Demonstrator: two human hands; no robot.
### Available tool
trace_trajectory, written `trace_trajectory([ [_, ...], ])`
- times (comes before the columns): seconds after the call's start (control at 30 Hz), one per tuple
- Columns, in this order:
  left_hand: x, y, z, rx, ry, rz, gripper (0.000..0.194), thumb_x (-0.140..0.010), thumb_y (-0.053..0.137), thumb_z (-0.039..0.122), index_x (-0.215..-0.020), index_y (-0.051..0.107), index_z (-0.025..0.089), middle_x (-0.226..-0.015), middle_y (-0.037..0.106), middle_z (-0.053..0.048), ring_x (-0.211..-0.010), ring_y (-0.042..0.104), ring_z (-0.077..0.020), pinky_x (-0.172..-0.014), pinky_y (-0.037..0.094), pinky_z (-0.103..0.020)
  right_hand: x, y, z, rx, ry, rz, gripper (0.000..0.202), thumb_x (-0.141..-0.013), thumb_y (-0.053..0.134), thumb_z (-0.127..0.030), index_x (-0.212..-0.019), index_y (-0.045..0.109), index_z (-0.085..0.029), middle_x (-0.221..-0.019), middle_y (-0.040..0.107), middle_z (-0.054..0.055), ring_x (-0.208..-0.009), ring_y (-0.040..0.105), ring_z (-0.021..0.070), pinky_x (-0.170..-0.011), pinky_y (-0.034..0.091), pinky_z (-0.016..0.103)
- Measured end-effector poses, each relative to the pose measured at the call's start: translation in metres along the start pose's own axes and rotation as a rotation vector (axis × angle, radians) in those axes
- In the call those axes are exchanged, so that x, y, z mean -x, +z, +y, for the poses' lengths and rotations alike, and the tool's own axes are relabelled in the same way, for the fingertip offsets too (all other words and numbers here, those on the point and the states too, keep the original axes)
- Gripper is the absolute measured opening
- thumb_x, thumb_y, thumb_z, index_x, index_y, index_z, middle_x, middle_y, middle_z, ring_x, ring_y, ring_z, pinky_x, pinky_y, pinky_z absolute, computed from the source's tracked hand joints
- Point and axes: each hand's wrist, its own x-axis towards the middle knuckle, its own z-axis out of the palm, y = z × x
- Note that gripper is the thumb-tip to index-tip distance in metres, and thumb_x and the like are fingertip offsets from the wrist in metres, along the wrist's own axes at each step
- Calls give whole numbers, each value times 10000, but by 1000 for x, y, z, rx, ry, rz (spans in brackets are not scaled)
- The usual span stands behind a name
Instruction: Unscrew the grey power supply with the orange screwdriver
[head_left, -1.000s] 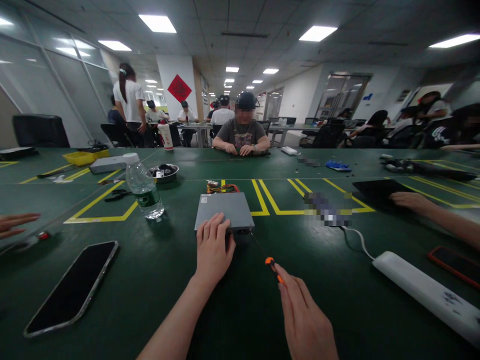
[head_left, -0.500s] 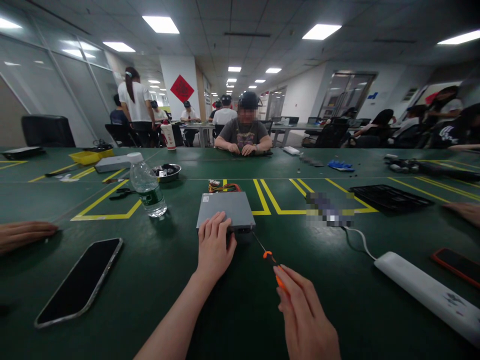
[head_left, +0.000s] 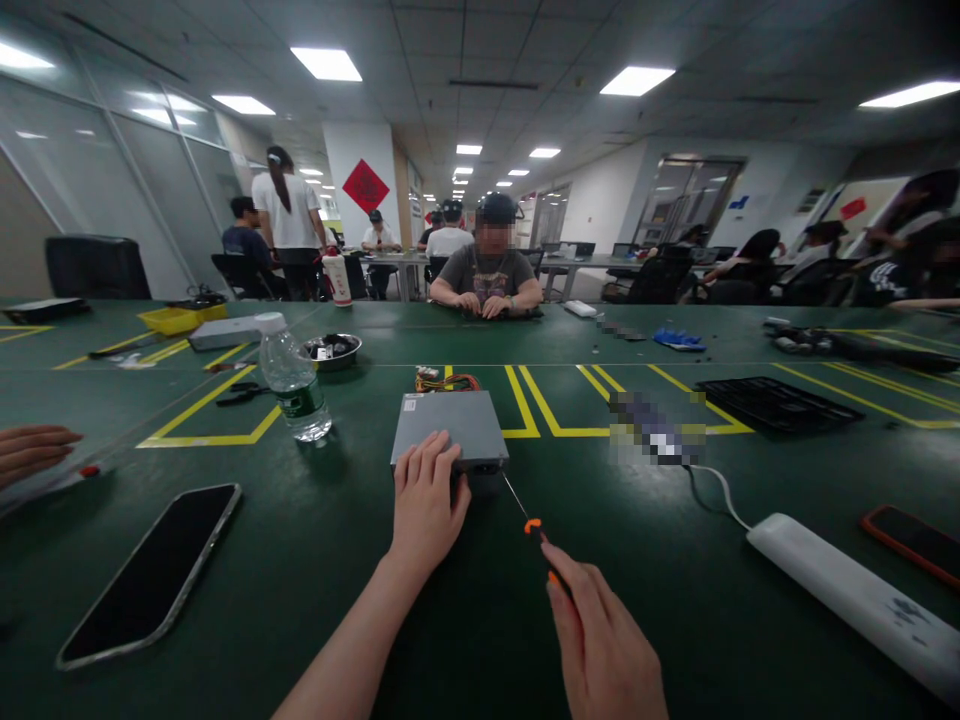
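A grey metal computer power supply (head_left: 465, 425) lies on the green table, its bundle of coloured cables (head_left: 448, 381) at the far side. My left hand (head_left: 431, 490) grips its near left edge, fingers over the top and thumb down by the near face. In my right hand (head_left: 600, 620) is a screwdriver (head_left: 534, 530) with an orange and black handle, fingers closed round it. The screwdriver's thin shaft points up and left, its tip at the near right corner of the power supply. Whether the tip sits in a screw is too small to tell.
Left of the power supply stand a water bottle (head_left: 296, 385) and a metal bowl (head_left: 334, 349), with a phone (head_left: 154, 570) nearer me. A white power strip (head_left: 847, 590) lies at right. Another person's hand (head_left: 34, 450) is at the left edge; a co-worker (head_left: 487, 265) sits opposite.
My right hand and the screwdriver have shifted slightly left, the fingers changing position on the handle. My left hand stays on the power supply. The neighbour's hand at left has lifted, and a red-tipped item shows there.
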Motion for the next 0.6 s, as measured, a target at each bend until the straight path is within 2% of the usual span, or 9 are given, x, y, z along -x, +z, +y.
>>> trace_trajectory([
  [0.07,0,0,0,1,-3,0,274,-818,481,211,-1091,493,193,-1255,518,-94,-1220,411,-233,-1022,286,-441,-3,-4,-1,-28,29,-5,310,-949,322,-335,-1196,463,-211,-916,648,70,-683,657,154,-566,545,238],
  [0.13,0,0,0,4,-7,-1,273,-818,481,212,-1090,493,192,-1254,519,-95,-1220,411,-233,-1022,286,-442,-5,-5,-5,-27,22,24,333,-942,332,-358,-1199,462,-192,-1013,630,102,-809,658,181,-629,556,262],
  [0.23,0,0,1,11,-10,-2,269,-827,469,215,-1094,490,193,-1256,517,-96,-1222,410,-235,-1023,281,-448,-8,-3,-11,-4,-74,116,330,-940,330,-332,-1186,476,-168,-1103,592,133,-966,621,210,-730,551,294],
  [0.3,0,0,1,13,-10,0,268,-830,464,216,-1095,490,195,-1259,516,-97,-1225,408,-237,-1025,278,-453,-10,-3,-11,-18,-86,149,301,-944,323,-295,-1165,488,-174,-1055,612,118,-921,638,195,-716,549,277],
  [0.43,0,0,1,8,-7,-1,269,-830,465,220,-1097,491,194,-1257,517,-99,-1226,407,-240,-1022,283,-458,-13,-7,-3,-107,61,87,284,-952,309,-316,-1141,484,-195,-916,635,69,-695,664,143,-558,533,206],
  [0.6,0,1,0,9,-8,-4,273,-832,466,226,-1102,493,192,-1257,515,-98,-1229,403,-237,-1029,279,-455,-6,-4,-3,-103,-3,85,310,-927,369,-341,-1169,468,-174,-1118,573,133,-942,633,197,-716,545,254],
])
